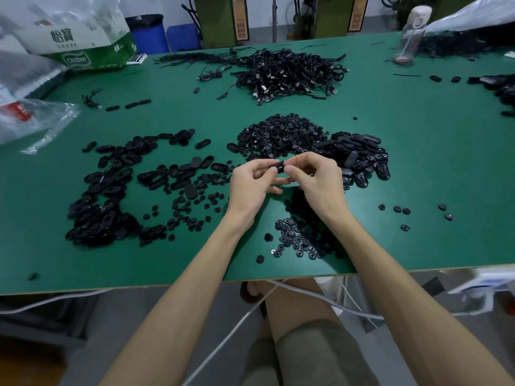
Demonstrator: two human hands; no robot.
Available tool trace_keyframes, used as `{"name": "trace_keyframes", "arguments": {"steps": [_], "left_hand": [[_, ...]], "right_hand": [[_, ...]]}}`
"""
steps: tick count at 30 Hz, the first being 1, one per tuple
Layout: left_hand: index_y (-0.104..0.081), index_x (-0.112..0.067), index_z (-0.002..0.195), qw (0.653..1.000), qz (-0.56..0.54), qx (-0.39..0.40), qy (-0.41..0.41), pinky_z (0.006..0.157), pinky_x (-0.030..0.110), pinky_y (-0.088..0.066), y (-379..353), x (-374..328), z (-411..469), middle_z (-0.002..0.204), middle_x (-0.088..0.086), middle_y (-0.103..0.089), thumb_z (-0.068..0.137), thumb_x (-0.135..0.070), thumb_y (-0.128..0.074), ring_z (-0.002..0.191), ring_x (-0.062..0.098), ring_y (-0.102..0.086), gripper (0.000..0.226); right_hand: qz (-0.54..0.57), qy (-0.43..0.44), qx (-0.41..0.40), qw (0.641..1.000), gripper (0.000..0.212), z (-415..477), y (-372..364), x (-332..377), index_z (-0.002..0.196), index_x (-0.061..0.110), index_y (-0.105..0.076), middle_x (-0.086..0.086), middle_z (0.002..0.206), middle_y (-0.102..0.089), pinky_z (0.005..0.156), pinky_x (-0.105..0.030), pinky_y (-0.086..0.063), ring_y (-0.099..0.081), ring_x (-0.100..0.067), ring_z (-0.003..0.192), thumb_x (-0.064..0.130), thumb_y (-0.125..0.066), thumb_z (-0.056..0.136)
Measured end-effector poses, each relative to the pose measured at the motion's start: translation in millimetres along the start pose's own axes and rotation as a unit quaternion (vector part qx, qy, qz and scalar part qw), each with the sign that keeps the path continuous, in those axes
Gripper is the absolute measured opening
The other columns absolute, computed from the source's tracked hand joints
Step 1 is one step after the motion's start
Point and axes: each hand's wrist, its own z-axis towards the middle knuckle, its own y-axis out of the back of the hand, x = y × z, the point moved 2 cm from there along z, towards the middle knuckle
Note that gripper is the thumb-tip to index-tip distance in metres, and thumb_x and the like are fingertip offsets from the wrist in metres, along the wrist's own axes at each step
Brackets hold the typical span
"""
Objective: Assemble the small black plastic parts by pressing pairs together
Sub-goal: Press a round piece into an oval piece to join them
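1. Centrally, above the green table (390,168), the left hand (250,185) and right hand (315,176) meet, fingertips pinched together on a small black plastic part (277,165).
2. Both hands are closed around that part; thumbs and forefingers cover most of it, so whether it is one piece or two pressed together cannot be told.
3. Just beyond the hands lies a heap of small round black pieces (281,135), partly hidden by the fingers.
4. To its right sits a pile of oval black shells (359,157).
5. On the left spreads a wider scatter of oval shells (108,190), mixed with round pieces.
6. Near the table's front edge, more round pieces (298,240) lie partly hidden under the right forearm.
7. Farther back is a tangle of black cables (289,73).
8. At far left a cardboard box (92,54) and a clear plastic bag (33,121) are cut off by the frame edge.
9. At far right stands a blurred bottle (409,40).
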Motion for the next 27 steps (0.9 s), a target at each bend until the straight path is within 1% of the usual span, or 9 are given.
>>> {"name": "trace_keyframes", "arguments": {"steps": [3, 6, 9, 14, 18, 22, 23, 25, 27], "left_hand": [[-0.067, 0.002, 0.120, 1.000, -0.002, 0.007, 0.003, 0.062, 0.027, -0.061, -0.6, -0.6, -0.4, 0.097, 0.014, -0.079, 0.102, 0.000, -0.058, 0.083, 0.027, -0.079, 0.020], [-0.064, 0.004, 0.121, 1.000, -0.004, 0.014, 0.006, 0.051, 0.027, -0.057, -1.7, -0.6, -1.0, 0.095, 0.014, -0.079, 0.103, -0.001, -0.058, 0.081, 0.028, -0.079, 0.020], [-0.062, 0.005, 0.123, 1.000, -0.010, 0.017, 0.001, 0.047, 0.026, -0.055, -1.5, -1.7, -0.7, 0.099, 0.015, -0.079, 0.104, -0.001, -0.057, 0.080, 0.029, -0.079, 0.021], [-0.061, 0.004, 0.123, 1.000, -0.027, 0.015, -0.004, 0.046, 0.026, -0.054, 0.1, -2.4, -0.1, 0.103, 0.015, -0.078, 0.103, -0.002, -0.059, 0.079, 0.031, -0.078, 0.021], [-0.062, 0.003, 0.123, 0.999, -0.037, 0.016, -0.004, 0.046, 0.026, -0.053, 1.1, -1.2, 0.5, 0.098, 0.011, -0.080, 0.102, -0.005, -0.062, 0.078, 0.031, -0.078, 0.022], [-0.067, -0.003, 0.116, 0.999, -0.023, 0.023, -0.009, 0.048, 0.027, -0.055, 0.3, 0.4, 0.8, 0.098, 0.010, -0.079, 0.100, -0.006, -0.066, 0.079, 0.031, -0.079, 0.017], [-0.068, -0.003, 0.115, 1.000, -0.018, 0.021, -0.009, 0.049, 0.027, -0.056, 0.1, 1.0, 0.9, 0.099, 0.011, -0.079, 0.099, -0.006, -0.067, 0.079, 0.031, -0.079, 0.016], [-0.070, -0.003, 0.113, 1.000, -0.004, 0.018, -0.010, 0.051, 0.029, -0.058, -0.6, 2.0, 1.0, 0.098, 0.013, -0.078, 0.098, -0.007, -0.068, 0.079, 0.030, -0.078, 0.015], [-0.072, -0.006, 0.108, 1.000, 0.011, 0.016, -0.016, 0.052, 0.030, -0.058, -0.7, 2.4, 1.4, 0.095, 0.012, -0.078, 0.098, -0.007, -0.069, 0.077, 0.029, -0.078, 0.011]], "right_hand": [[0.005, -0.004, -0.010, 1.000, 0.005, -0.8, -0.1, 1.4, 0.096, 0.012, -0.077, 0.001, 0.083, -0.075, 0.076, -0.024, -0.056, -0.072, -0.015, 0.080, 0.014, -0.075, 0.092], [0.013, -0.008, -0.017, 1.000, 0.005, -0.7, 0.2, 1.0, 0.096, 0.012, -0.077, 0.003, 0.081, -0.074, 0.070, -0.016, -0.053, -0.069, -0.008, 0.076, 0.011, -0.075, 0.091], [0.022, -0.016, -0.014, 1.000, 0.005, 0.1, 0.6, 0.2, 0.096, 0.013, -0.077, 0.003, 0.080, -0.074, 0.069, -0.016, -0.054, -0.069, -0.007, 0.075, 0.012, -0.075, 0.091], [0.029, -0.023, -0.012, 0.999, 0.005, 1.4, 0.6, -1.7, 0.095, 0.014, -0.078, 0.001, 0.083, -0.076, 0.074, -0.024, -0.058, -0.072, -0.014, 0.080, 0.013, -0.075, 0.091], [0.033, -0.021, -0.019, 0.999, 0.005, 1.4, 1.1, -1.3, 0.094, 0.014, -0.078, 0.004, 0.082, -0.076, 0.070, -0.016, -0.053, -0.070, -0.009, 0.078, 0.012, -0.074, 0.091], [0.010, -0.007, -0.028, 1.000, 0.005, 0.3, 1.3, 0.9, 0.094, 0.013, -0.077, 0.009, 0.081, -0.074, 0.068, -0.007, -0.046, -0.064, 0.006, 0.072, 0.010, -0.074, 0.091], [0.001, -0.004, -0.030, 1.000, 0.005, 0.0, 1.2, 1.5, 0.094, 0.012, -0.077, 0.010, 0.082, -0.073, 0.067, -0.007, -0.046, -0.063, 0.007, 0.072, 0.010, -0.074, 0.091], [-0.023, 0.003, -0.032, 0.999, 0.006, -0.7, 0.4, 2.6, 0.094, 0.012, -0.077, 0.008, 0.084, -0.074, 0.068, -0.006, -0.045, -0.063, 0.005, 0.075, 0.010, -0.073, 0.091], [-0.045, 0.012, -0.032, 0.998, 0.006, -1.1, -0.4, 3.6, 0.095, 0.012, -0.077, 0.006, 0.086, -0.075, 0.070, -0.006, -0.046, -0.064, 0.000, 0.077, 0.010, -0.072, 0.091]]}}
